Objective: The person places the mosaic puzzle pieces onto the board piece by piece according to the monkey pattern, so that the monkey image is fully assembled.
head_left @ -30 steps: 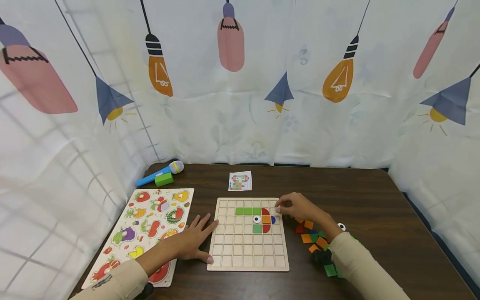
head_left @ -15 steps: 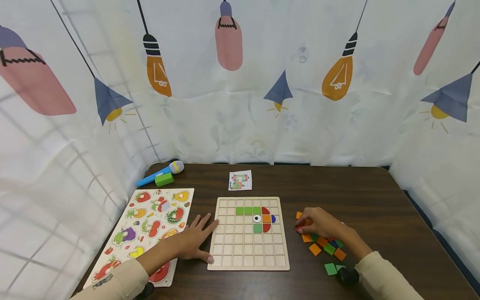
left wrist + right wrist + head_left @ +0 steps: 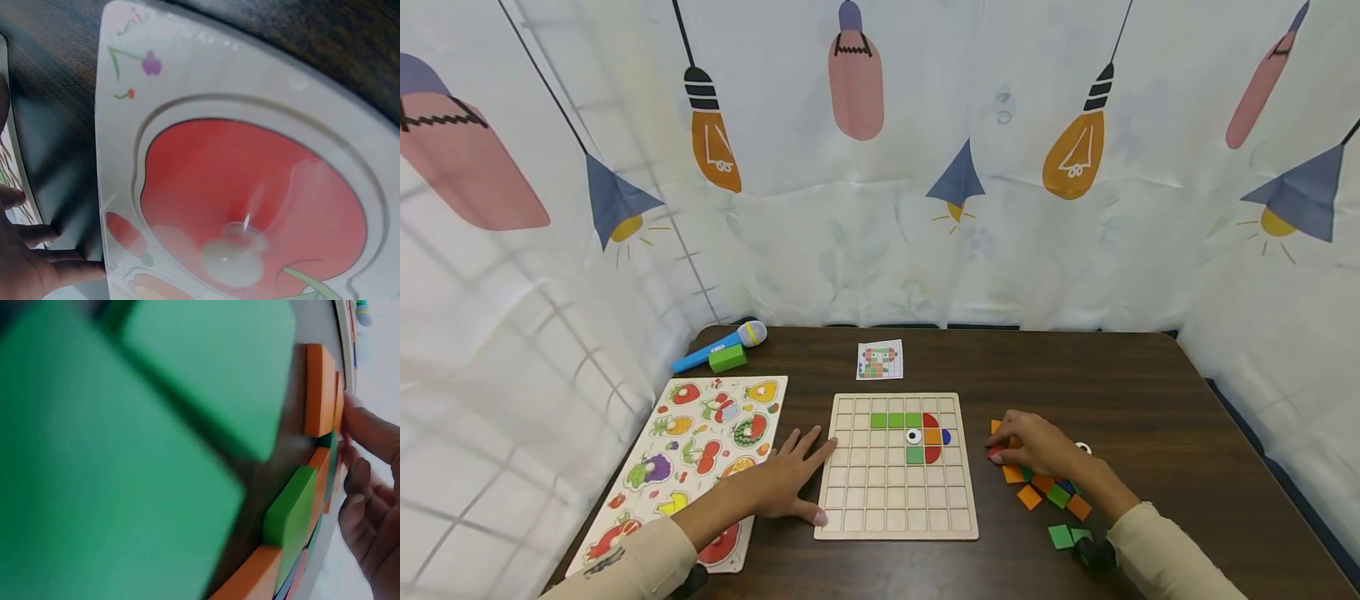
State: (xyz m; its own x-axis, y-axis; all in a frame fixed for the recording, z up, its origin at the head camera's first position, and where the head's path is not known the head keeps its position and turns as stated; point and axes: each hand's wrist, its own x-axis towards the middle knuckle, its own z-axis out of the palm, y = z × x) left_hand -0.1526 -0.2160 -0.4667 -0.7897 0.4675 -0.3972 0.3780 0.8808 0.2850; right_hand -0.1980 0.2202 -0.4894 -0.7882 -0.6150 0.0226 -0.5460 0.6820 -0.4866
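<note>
A wooden grid board (image 3: 868, 500) lies in the middle of the table, with green squares (image 3: 897, 420), red rounded pieces (image 3: 932, 455), orange squares (image 3: 932, 437), a blue half-round piece (image 3: 946, 437) and an eye piece (image 3: 913, 437) set in its upper right. My left hand (image 3: 786, 483) rests with spread fingers at the board's left edge. To the right of the board, my right hand (image 3: 1037, 443) pinches a red piece (image 3: 995, 452) at the near side of a pile of loose pieces (image 3: 1058, 497). The hand partly hides that pile.
A fruit knob puzzle (image 3: 647, 500) lies at the left, partly under the left forearm. Behind it are a blue toy microphone (image 3: 711, 350) and a green block (image 3: 727, 359). A small pattern card (image 3: 880, 360) lies beyond the board. Patterned curtains (image 3: 880, 233) surround the table.
My right hand has moved from the board's upper right edge down to the loose pieces and taken hold of a red one. My left hand has stayed in place.
</note>
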